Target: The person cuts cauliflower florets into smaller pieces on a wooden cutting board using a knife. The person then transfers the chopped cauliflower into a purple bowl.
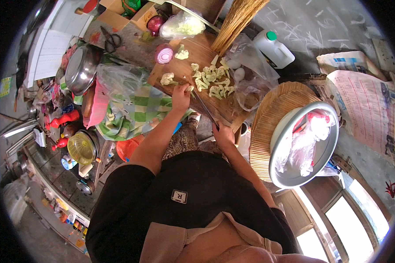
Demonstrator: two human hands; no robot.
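My left hand (pixel 181 98) pinches a small cauliflower floret (pixel 190 88) over the near edge of a wooden cutting board (pixel 181 70). From the right, my right hand (pixel 223 134) grips the handle of a knife (pixel 204 107), whose blade points up and left to the floret. Cut cauliflower florets (pixel 212 74) lie in a loose pile on the board. Two more florets lie apart, one (pixel 167 79) just beyond my left hand and one (pixel 181 54) beside a halved red onion (pixel 164 55), cut face showing.
Behind the board are a bagged vegetable (pixel 184 26), a whole red onion (pixel 155 24) and black scissors (pixel 111 41). A straw brush (pixel 237 26), a plastic bag with eggs (pixel 250 69) and a white jug (pixel 273 49) stand right. A basin (pixel 272 148) rests on a woven tray (pixel 258 138).
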